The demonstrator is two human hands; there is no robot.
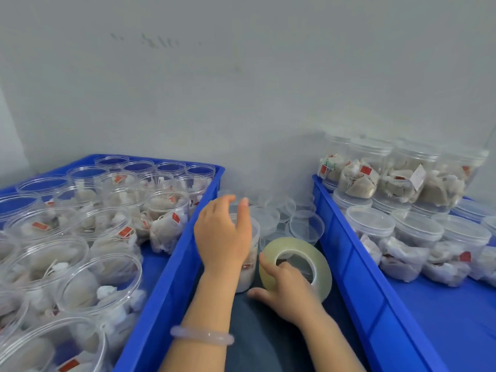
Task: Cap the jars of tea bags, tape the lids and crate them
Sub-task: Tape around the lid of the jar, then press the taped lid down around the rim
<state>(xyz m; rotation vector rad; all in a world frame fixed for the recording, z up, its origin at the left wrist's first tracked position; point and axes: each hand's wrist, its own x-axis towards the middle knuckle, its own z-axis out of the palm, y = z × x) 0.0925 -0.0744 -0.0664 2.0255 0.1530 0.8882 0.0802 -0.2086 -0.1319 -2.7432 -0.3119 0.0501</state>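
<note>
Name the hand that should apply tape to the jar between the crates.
Right. The right hand grips the tape roll beside the jar, while the left hand holds the jar's top, likely steadying it.

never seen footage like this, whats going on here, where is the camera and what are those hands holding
There is no machine here. These are a person's two bare hands, filmed by one wide-angle camera worn on the head, which looks forward and down.

The left hand, with a bracelet on its wrist, grips the top of a clear jar of tea bags. The jar stands between two blue crates. The right hand holds a tape roll right beside that jar.

The left crate holds open jars of tea bags with no lids on. The right crate holds capped jars, some of them stacked. Loose lids lie in the gap beyond the hands.
</note>
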